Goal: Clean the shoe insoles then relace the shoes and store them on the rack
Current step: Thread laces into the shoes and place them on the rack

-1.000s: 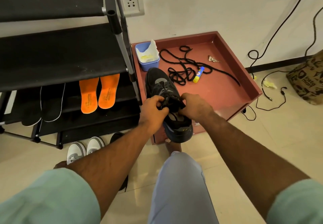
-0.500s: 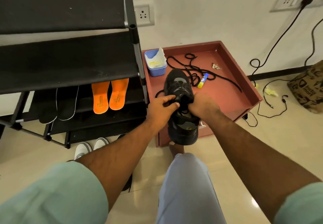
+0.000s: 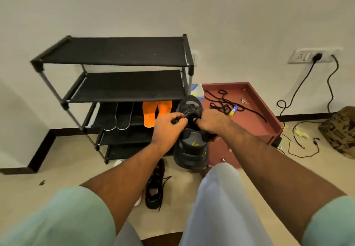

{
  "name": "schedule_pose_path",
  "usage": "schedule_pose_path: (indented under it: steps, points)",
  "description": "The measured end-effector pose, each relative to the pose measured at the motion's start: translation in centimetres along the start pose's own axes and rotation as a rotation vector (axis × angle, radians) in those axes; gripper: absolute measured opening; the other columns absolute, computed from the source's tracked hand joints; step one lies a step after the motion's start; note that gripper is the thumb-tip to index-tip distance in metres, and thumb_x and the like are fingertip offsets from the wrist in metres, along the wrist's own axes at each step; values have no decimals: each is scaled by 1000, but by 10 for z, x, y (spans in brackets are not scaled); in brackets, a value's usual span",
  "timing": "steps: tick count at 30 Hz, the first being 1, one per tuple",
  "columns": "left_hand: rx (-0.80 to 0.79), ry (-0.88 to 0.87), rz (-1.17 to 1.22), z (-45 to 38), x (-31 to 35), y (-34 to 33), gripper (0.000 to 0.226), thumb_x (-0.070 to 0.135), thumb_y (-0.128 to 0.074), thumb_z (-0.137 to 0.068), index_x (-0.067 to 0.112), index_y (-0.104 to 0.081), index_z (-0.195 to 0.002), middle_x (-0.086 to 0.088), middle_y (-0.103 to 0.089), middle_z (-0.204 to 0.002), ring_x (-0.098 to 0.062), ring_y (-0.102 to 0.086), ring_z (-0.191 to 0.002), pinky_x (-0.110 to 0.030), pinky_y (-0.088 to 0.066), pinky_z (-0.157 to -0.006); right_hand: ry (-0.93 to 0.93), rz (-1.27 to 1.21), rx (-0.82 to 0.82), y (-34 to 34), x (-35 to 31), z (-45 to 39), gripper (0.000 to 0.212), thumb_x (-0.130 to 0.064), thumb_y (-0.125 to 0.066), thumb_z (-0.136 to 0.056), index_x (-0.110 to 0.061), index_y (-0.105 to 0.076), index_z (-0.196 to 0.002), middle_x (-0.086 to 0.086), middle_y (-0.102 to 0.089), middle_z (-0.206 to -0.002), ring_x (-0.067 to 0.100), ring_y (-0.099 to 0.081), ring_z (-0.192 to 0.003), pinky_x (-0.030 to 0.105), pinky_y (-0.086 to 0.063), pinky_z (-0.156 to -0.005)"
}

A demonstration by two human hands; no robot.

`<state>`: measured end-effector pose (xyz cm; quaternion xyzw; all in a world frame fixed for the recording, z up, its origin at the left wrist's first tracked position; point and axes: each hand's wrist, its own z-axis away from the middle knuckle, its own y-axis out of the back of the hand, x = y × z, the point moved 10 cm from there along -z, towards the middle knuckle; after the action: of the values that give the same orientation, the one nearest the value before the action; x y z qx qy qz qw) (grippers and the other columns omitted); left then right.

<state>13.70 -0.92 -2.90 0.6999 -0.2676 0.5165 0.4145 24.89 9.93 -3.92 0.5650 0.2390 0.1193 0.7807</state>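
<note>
At mid-frame the black shoe (image 3: 190, 142) is held up above the knee. The left hand (image 3: 169, 128) pinches its lace (image 3: 187, 119) near the tongue, and the right hand (image 3: 211, 123) is curled round the shoe's collar and lace. The rack (image 3: 123, 84) stands at the left. If the pinch slackens, I reckon the lace could slip loose, or the shoe could tip and drop to the floor.

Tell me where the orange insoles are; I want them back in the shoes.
The orange insoles lie on the rack's third shelf, right of the black insoles, just behind the left hand.
</note>
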Motion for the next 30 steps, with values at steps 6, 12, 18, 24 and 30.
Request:
schedule_pose_path:
  steps: [6, 12, 18, 24, 30]
  points:
    - [111, 47, -39, 7, -14, 65, 18, 25, -70, -88, 21, -76, -105, -11, -75, -90, -16, -71, -85, -39, -56, -87, 28, -79, 73, 4, -63, 7, 35, -32, -48, -94, -3, -64, -105, 17, -66, -107, 35, -62, -99, 30, -40, -66]
    - [72, 75, -62, -39, -16, 71, 44, 29, -63, -96, 10, -59, -135, -5, -70, -119, -11, -63, -112, -26, -49, -101, -2, -147, 30, 23, -87, -41, 26, -22, -47, -97, -1, -62, -102, 17, -66, -103, 27, -58, -70, 25, -41, -49]
    - [-26, 196, 22, -117, -45, 64, 46, 24, -57, -99, 11, -50, -142, 7, -63, -122, -9, -57, -114, -18, -46, -92, -80, -178, -35, 17, -95, -130, 18, -14, -46, -97, -1, -58, -99, 21, -64, -101, 32, -61, -70, 29, -45, -42]
    - [-66, 252, 127, -199, -80, 52, 53, 26, -63, -94, 13, -49, -143, 10, -57, -128, -10, -56, -118, -26, -44, -104, -31, -73, -15, 28, -102, -219, 31, -13, -42, -99, 1, -58, -122, 18, -59, -126, 34, -57, -115, 37, -47, -91]
    - [-63, 273, 113, -255, -103, 38, 27, 19, -53, -100, 9, -64, -122, -11, -67, -112, -25, -64, -107, -33, -51, -88, -117, -347, 25, 24, -81, -277, 26, -15, -38, -99, -3, -57, -111, 22, -62, -110, 40, -65, -91, 51, -57, -76]
